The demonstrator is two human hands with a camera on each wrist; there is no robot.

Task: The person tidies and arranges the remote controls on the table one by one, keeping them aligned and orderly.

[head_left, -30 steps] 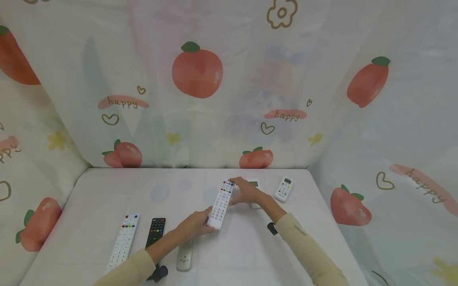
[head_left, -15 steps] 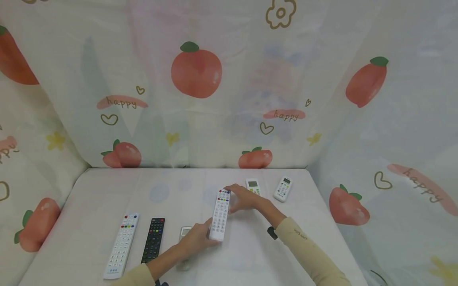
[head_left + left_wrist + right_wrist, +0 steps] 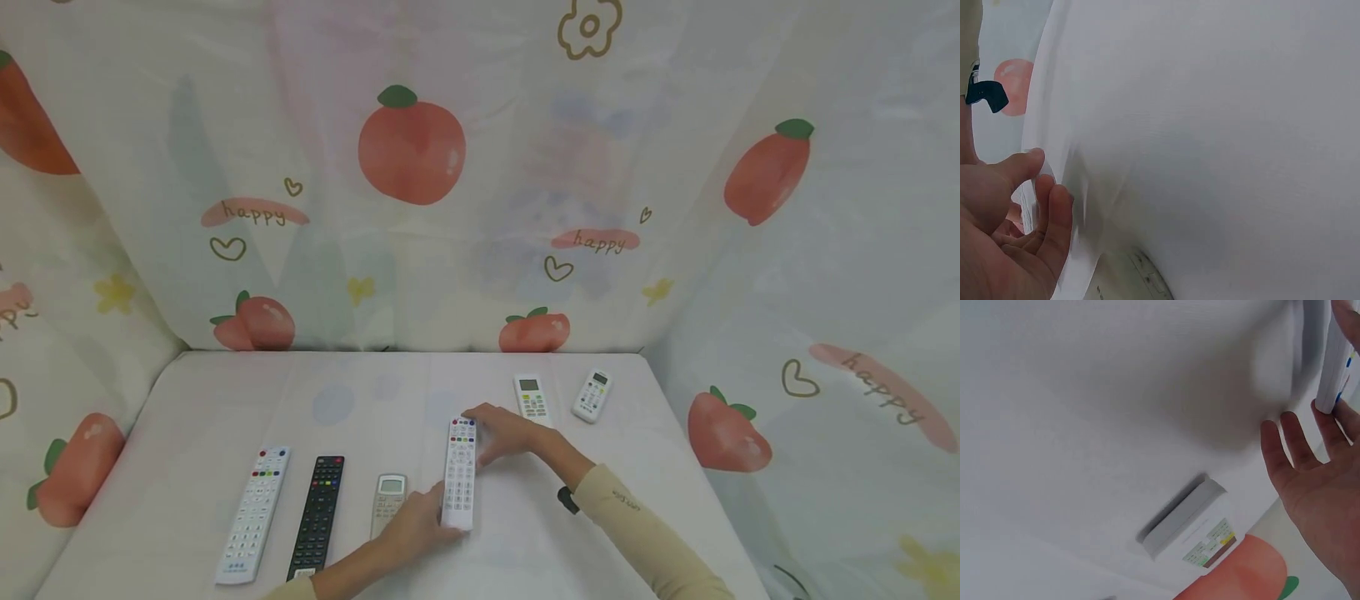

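A long white remote control [image 3: 459,479] with red, blue and grey buttons stands buttons-up, close over the middle of the table, between both hands. My left hand [image 3: 414,523] pinches its near end, thumb across the bottom; the left wrist view shows that hand [image 3: 1016,219] with thumb and fingertips on the remote's end. At the far end, my right hand [image 3: 508,432] holds the remote by its top corner and right side. From the right wrist, the hand [image 3: 1319,487] has thumb and fingers about the remote's edge [image 3: 1332,369], other fingers spread. Partly behind my left hand lies a small grey remote [image 3: 390,500].
Left of the hands lie another long white remote [image 3: 253,517] and a black remote [image 3: 318,512], roughly side by side. Farther back on the right are two short white remotes, one with a large screen [image 3: 532,397] and one tilted [image 3: 592,396]. Patterned cloth walls [image 3: 450,275] enclose the table.
Both hands have brought the white remote nearer and turned it from slanted to almost straight. The grey remote and a back-right remote have come into fuller view.
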